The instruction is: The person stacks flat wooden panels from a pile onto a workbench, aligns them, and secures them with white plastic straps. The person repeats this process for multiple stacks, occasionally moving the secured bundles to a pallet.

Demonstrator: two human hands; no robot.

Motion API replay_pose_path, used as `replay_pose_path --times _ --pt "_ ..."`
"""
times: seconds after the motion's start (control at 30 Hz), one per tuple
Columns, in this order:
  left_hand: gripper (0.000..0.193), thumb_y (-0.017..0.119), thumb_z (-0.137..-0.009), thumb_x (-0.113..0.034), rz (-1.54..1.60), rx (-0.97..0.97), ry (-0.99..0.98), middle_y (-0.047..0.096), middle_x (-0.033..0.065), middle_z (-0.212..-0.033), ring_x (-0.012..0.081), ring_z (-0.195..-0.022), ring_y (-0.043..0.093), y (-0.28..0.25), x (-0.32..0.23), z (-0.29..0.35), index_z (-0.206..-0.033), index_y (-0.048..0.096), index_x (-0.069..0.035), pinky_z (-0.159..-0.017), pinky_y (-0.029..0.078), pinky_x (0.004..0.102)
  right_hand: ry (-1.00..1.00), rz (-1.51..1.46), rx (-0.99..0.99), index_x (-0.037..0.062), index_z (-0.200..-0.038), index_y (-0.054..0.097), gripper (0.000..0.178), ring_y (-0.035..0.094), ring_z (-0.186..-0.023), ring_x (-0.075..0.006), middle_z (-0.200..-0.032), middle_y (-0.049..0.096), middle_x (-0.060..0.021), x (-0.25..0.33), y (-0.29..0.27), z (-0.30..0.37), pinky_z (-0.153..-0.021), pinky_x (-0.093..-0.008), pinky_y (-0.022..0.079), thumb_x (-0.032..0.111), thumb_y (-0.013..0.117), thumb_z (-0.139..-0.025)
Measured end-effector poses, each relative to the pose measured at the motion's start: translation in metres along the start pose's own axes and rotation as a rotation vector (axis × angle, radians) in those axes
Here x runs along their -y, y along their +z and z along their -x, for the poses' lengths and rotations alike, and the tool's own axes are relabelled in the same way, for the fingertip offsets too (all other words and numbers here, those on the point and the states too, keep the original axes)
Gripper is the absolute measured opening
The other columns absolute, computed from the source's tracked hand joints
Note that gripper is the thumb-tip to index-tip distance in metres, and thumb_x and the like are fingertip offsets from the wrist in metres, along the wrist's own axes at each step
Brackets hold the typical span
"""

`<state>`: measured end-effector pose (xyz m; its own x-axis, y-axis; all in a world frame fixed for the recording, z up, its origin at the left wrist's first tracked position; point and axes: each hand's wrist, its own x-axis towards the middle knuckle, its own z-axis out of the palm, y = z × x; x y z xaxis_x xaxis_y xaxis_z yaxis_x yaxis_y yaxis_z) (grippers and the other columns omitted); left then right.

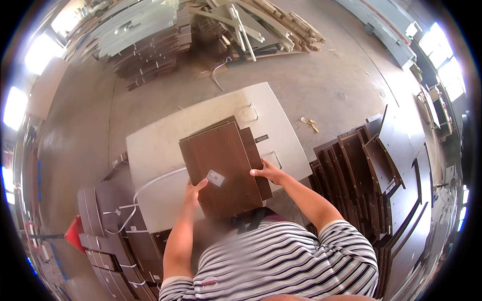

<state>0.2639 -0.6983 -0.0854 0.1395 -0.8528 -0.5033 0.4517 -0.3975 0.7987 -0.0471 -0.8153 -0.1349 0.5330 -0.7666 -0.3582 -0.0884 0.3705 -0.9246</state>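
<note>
A small stack of dark brown wooden panels (213, 150) lies over the near part of a pale tabletop (160, 135). The top panel carries a white label (216, 178) and has small holes along its edges. My left hand (195, 190) grips the stack's left edge, thumb on top beside the label, its other fingers hidden. Opposite it, my right hand (269, 172) holds the right edge where a narrower panel (255, 160) sticks out, thumb on the upper face. Whether the stack rests on the table or is lifted off it, I cannot tell.
Brown panels lean in rows (361, 175) at my right. Strapped panel bundles (108, 251) stand at the left, near a white strap (150, 183). Two metal handles (253, 111) sit on the tabletop. Farther off are a board stack (150, 55) and timber offcuts (271, 25).
</note>
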Motion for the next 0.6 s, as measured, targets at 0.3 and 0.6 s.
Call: replay_pose_path --times 0.3,0.6 --pt "0.066 0.074 -0.078 -0.025 -0.222 -0.050 0.089 0.055 0.0164 -0.121 0.0266 -0.107 0.057 -0.030 0.044 -0.061 -0.128 0.044 0.005 -0.089 0.049 0.0389 0.314 0.734 -0.231 0.0005 -0.110 0.064 0.057 0.062 -0.094 -0.0381 -0.098 0.063 -0.0281 -0.005 0.003 -0.014 -0.080 -0.0456 0.048 0.051 0.046 -0.093" --pt "0.060 0.061 -0.089 -0.036 -0.102 0.014 -0.026 0.040 0.0105 -0.136 0.0249 -0.124 0.040 -0.041 0.029 -0.012 -0.137 0.035 -0.010 -0.098 0.039 0.0416 0.079 0.523 -0.362 -0.0031 -0.098 0.055 0.048 0.059 -0.092 -0.0405 -0.097 0.061 -0.0269 0.112 0.054 0.030 -0.076 -0.0471 0.046 0.044 0.052 -0.091"
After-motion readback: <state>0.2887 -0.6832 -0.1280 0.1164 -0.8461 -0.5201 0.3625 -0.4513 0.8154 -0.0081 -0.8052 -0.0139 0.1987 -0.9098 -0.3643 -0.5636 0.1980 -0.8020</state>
